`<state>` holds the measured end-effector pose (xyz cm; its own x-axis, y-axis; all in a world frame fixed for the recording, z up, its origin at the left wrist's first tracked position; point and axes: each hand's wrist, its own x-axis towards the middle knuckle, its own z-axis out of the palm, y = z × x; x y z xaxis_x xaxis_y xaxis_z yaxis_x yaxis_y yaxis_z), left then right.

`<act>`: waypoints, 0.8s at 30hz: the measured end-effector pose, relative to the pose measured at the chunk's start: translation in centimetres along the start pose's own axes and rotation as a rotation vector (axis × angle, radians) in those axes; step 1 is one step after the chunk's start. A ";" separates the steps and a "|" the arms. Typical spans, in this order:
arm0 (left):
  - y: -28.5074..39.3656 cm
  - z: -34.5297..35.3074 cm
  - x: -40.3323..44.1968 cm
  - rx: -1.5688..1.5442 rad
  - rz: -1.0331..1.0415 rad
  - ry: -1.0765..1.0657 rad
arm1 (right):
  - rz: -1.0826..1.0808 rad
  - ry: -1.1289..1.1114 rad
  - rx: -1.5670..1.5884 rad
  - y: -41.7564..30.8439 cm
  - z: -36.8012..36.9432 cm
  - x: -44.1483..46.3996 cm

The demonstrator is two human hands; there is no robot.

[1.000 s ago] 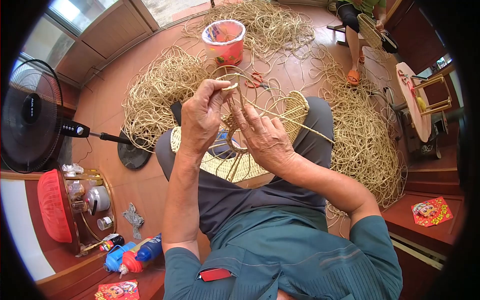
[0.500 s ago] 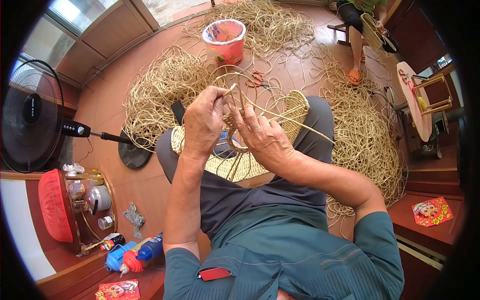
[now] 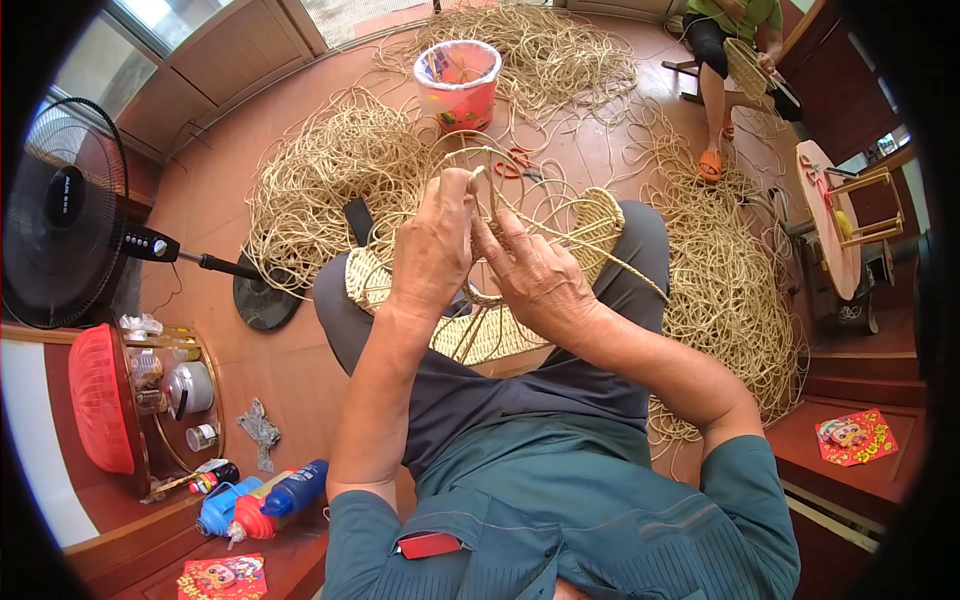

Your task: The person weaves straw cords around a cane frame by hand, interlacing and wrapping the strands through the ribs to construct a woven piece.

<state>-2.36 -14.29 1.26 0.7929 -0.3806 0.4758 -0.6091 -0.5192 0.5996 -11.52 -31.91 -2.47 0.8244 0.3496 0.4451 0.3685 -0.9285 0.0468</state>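
A woven straw piece point(image 3: 492, 338) lies curved across my lap, its right end point(image 3: 600, 222) resting by my knee. Loose straw cords stick out of it in loops. My left hand point(image 3: 432, 248) is closed, pinching a straw cord point(image 3: 480, 178) upright between thumb and fingers. Beside it, my right hand point(image 3: 545, 282) has its fingers bent against the cords at a small braided ring, gripping there; its thumb is mostly hidden. One long cord point(image 3: 632, 272) trails from the work over my right knee.
Red-handled scissors point(image 3: 516, 165) lie on the floor beyond my hands, near a pink bucket point(image 3: 458, 95). Heaps of straw cord point(image 3: 335, 185) spread left, behind and right point(image 3: 730, 300). A fan point(image 3: 68, 205) stands left. Another person point(image 3: 715, 70) sits back right holding woven work.
My left hand has shifted slightly right and up, closer to my right hand, with the cord now more upright. My right hand stays at the woven work. The view has tilted a little.
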 end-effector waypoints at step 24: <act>-7.3 -10.6 -8.8 0.570 -0.352 0.226 | 0.073 0.123 0.320 1.0 0.8 0.3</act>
<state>-5.12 0.95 -0.49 0.8799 0.0193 0.4748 -0.1638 -0.9256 0.3412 -10.62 -32.65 -3.00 0.8028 0.2484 0.5420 0.4428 -0.8572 -0.2631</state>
